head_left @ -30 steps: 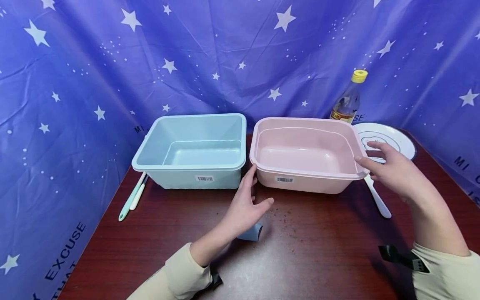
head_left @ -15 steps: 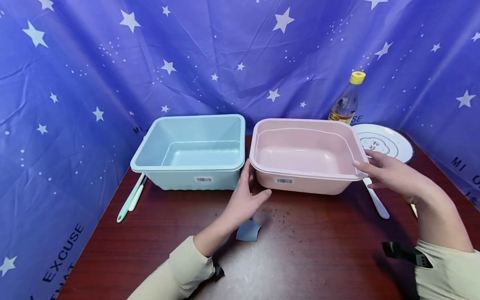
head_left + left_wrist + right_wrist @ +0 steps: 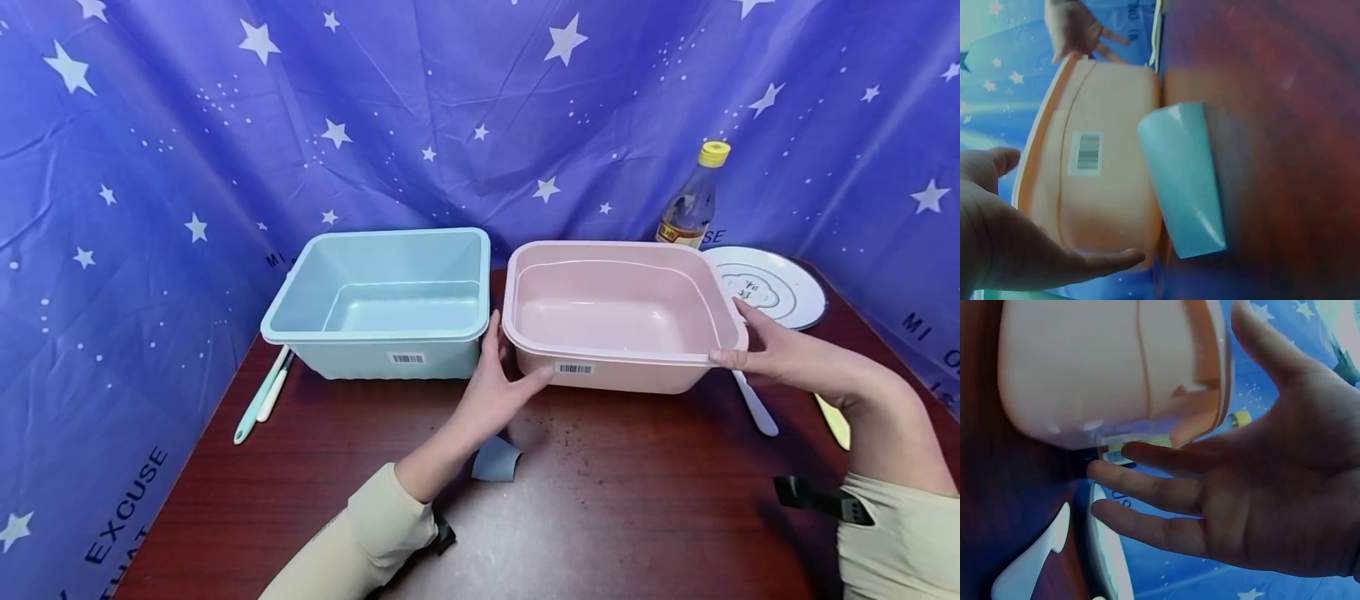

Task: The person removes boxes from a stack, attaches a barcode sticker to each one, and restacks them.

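Note:
A pink plastic basin (image 3: 625, 377) with a barcode label sits between my two hands in the head view. My left hand (image 3: 491, 400) stands at its left end, fingers straight in the gap beside a light-blue basin (image 3: 375, 358), thumb toward the front wall. My right hand (image 3: 780, 354) is at the right end, thumb at the rim's front corner. In the right wrist view the right hand (image 3: 1235, 487) has its fingers spread and nearly straight beside the end wall. A small curved light-blue piece (image 3: 496, 460) lies in front of the pink basin.
Behind the pink basin's right end stands a yellow-capped bottle (image 3: 688, 208), with a white plate (image 3: 780, 279) beside it. A white handle (image 3: 755, 406) and a yellow one (image 3: 834, 423) lie at right. Two slim handles (image 3: 262, 392) poke out left of the blue basin.
The pink basin has shifted slightly right and toward me. My right hand has come down to its rim corner, and my left fingers have moved deeper into the gap.

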A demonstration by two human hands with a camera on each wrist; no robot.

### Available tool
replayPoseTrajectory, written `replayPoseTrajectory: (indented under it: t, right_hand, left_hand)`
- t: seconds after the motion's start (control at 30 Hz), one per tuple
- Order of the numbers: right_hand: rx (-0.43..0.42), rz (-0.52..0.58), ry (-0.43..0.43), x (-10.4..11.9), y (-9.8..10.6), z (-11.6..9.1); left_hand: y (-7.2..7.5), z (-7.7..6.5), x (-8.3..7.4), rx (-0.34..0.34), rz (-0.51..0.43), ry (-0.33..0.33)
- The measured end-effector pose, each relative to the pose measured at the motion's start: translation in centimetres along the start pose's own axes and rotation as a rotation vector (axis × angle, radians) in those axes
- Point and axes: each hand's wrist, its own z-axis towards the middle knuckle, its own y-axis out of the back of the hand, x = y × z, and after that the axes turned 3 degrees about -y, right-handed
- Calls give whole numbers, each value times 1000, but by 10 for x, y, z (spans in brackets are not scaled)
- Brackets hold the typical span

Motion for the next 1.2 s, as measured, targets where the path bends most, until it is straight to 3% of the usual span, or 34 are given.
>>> replayPoseTrajectory:
  t: [0.23, 0.43, 0.77, 1.2]
  right_hand:
    - [-3, -22, 99, -14, -2, 2]
    - [-36, -88, 110, -14, -4, 5]
    - [-16, 26, 145, -9, 1, -2]
    - [-198, 74, 284, 14, 3, -27]
  left_hand:
    - [-1, 25, 5, 23, -96, 11]
    - [-2, 35, 7, 36, -153, -22]
    - [-5, 32, 4, 29, -187, -41]
    - [-4, 16, -30, 11, -268, -47]
